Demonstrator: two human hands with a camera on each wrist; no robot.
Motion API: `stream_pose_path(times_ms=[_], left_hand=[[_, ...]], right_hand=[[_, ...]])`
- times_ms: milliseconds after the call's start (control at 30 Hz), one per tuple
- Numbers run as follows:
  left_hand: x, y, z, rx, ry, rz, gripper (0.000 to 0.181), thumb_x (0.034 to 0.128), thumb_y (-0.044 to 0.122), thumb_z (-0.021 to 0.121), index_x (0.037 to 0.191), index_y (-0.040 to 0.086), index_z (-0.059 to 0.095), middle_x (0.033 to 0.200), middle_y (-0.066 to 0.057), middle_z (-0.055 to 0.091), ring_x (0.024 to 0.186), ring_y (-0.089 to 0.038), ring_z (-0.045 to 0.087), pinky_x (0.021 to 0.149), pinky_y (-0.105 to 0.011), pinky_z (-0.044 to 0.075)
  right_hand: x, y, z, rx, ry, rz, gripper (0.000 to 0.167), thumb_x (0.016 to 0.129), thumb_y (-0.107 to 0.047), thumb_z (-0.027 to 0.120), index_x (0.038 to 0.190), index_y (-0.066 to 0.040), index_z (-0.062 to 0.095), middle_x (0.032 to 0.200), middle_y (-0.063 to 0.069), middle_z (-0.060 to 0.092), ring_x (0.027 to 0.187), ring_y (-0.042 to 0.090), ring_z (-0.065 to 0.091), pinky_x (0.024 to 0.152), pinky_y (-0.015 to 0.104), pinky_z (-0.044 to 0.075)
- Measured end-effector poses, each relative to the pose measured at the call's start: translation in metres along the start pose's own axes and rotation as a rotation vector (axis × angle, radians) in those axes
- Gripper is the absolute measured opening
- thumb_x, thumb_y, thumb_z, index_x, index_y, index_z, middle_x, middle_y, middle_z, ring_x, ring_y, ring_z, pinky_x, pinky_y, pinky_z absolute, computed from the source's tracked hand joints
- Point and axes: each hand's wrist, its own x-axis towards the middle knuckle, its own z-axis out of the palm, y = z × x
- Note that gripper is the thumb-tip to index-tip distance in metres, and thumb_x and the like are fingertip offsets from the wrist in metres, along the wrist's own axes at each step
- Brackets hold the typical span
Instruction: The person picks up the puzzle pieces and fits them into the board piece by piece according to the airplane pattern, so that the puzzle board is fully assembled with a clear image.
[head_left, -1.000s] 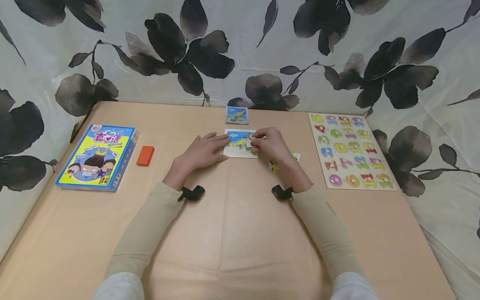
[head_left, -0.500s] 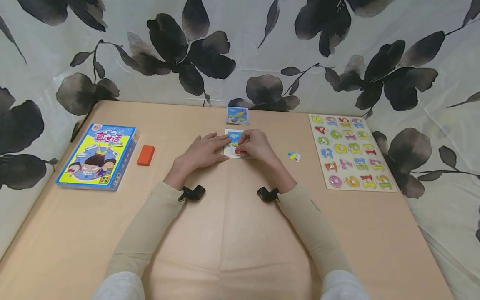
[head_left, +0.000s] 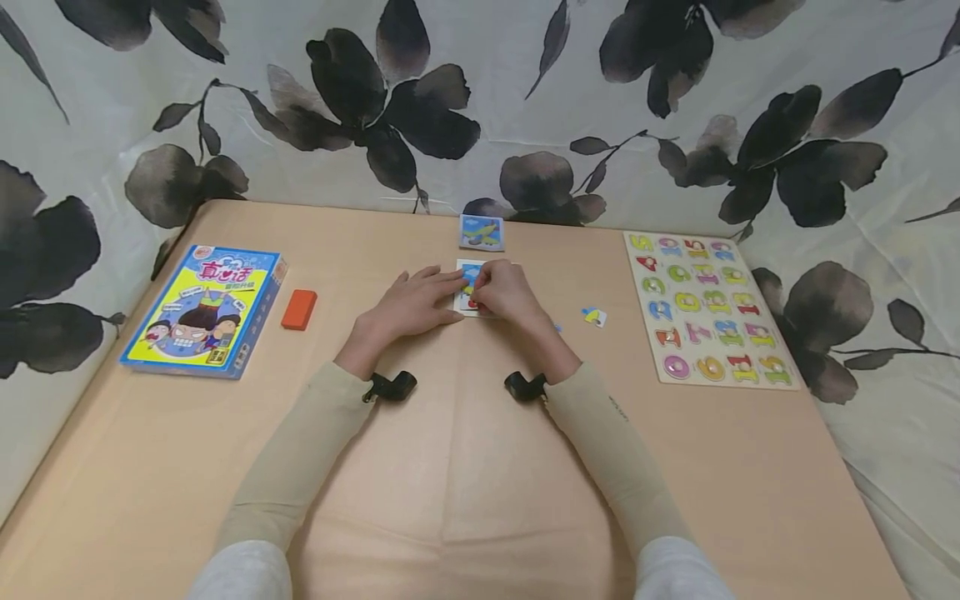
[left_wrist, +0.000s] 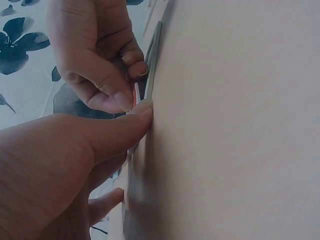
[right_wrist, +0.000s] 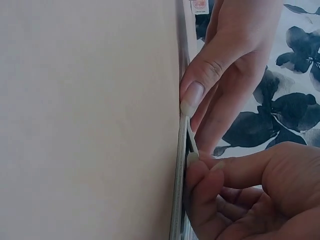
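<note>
A small picture puzzle in a white-edged board (head_left: 470, 270) lies flat near the far side of the table, partly covered by both hands. My left hand (head_left: 414, 303) rests at its left edge with fingers spread and fairly straight; in the left wrist view the thumb (left_wrist: 135, 119) presses on the board's edge. My right hand (head_left: 512, 292) is over the board's right half, pinching a thin puzzle piece (right_wrist: 193, 141) between thumb and fingers. This piece stands tilted, one side near the left thumb, and shows some red in the left wrist view. Its picture is mostly hidden.
Loose puzzle pieces (head_left: 595, 316) lie to the right. Behind the board stands a small picture box or card (head_left: 482, 232). At left are a boxed game (head_left: 204, 312) and an orange block (head_left: 299, 309). A number board (head_left: 708, 312) lies at right.
My right hand has moved left over the board with the piece, then stayed nearly in place. My left hand keeps its position. The head view has shifted slightly.
</note>
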Motion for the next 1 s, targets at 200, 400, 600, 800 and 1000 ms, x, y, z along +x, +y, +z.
stream_pose_path(times_ms=[200, 400, 600, 800, 1000], left_hand=[[-0.001, 0.0021, -0.0006, 0.005, -0.004, 0.001, 0.064, 0.0962, 0.044, 0.062, 0.153, 0.025, 0.04, 0.163, 0.006, 0.032, 0.154, -0.033, 0.022, 0.117, -0.071, 0.014], [-0.0015, 0.002, -0.0004, 0.009, 0.004, 0.009, 0.063, 0.0965, 0.043, 0.062, 0.153, 0.024, 0.041, 0.163, 0.005, 0.033, 0.153, -0.033, 0.023, 0.117, -0.071, 0.015], [-0.0007, 0.0032, -0.0007, 0.019, -0.002, 0.013, 0.062, 0.0973, 0.042, 0.061, 0.153, 0.024, 0.04, 0.163, 0.005, 0.032, 0.153, -0.034, 0.022, 0.117, -0.071, 0.015], [-0.0009, 0.0036, -0.0008, 0.033, -0.01, 0.022, 0.06, 0.0979, 0.04, 0.061, 0.153, 0.024, 0.041, 0.163, 0.004, 0.032, 0.153, -0.037, 0.023, 0.116, -0.072, 0.017], [-0.0025, 0.0056, -0.0028, 0.055, -0.014, 0.039, 0.055, 0.0989, 0.038, 0.06, 0.151, 0.026, 0.045, 0.163, 0.002, 0.032, 0.152, -0.038, 0.024, 0.115, -0.072, 0.02]], right_hand=[[0.0, -0.0022, -0.0005, -0.075, 0.003, -0.03, 0.01, 0.087, -0.006, 0.068, 0.078, -0.004, 0.066, 0.077, 0.009, 0.069, 0.057, 0.015, 0.061, 0.05, 0.019, 0.041], [-0.0006, -0.0027, -0.0022, -0.107, 0.003, -0.059, 0.011, 0.086, -0.004, 0.064, 0.075, -0.005, 0.066, 0.074, 0.006, 0.068, 0.058, 0.015, 0.06, 0.05, 0.02, 0.04], [-0.0022, -0.0012, -0.002, -0.168, 0.032, -0.078, 0.013, 0.086, -0.006, 0.065, 0.072, -0.006, 0.065, 0.069, 0.004, 0.062, 0.073, 0.02, 0.057, 0.063, 0.025, 0.039], [-0.001, 0.0008, -0.0027, -0.216, 0.048, -0.024, 0.02, 0.084, -0.016, 0.076, 0.071, -0.009, 0.063, 0.069, 0.002, 0.058, 0.073, 0.021, 0.056, 0.058, 0.027, 0.037], [-0.0004, 0.0025, -0.003, -0.266, 0.063, -0.015, 0.024, 0.083, -0.022, 0.077, 0.07, -0.009, 0.061, 0.07, 0.002, 0.057, 0.07, 0.02, 0.054, 0.055, 0.028, 0.035]])
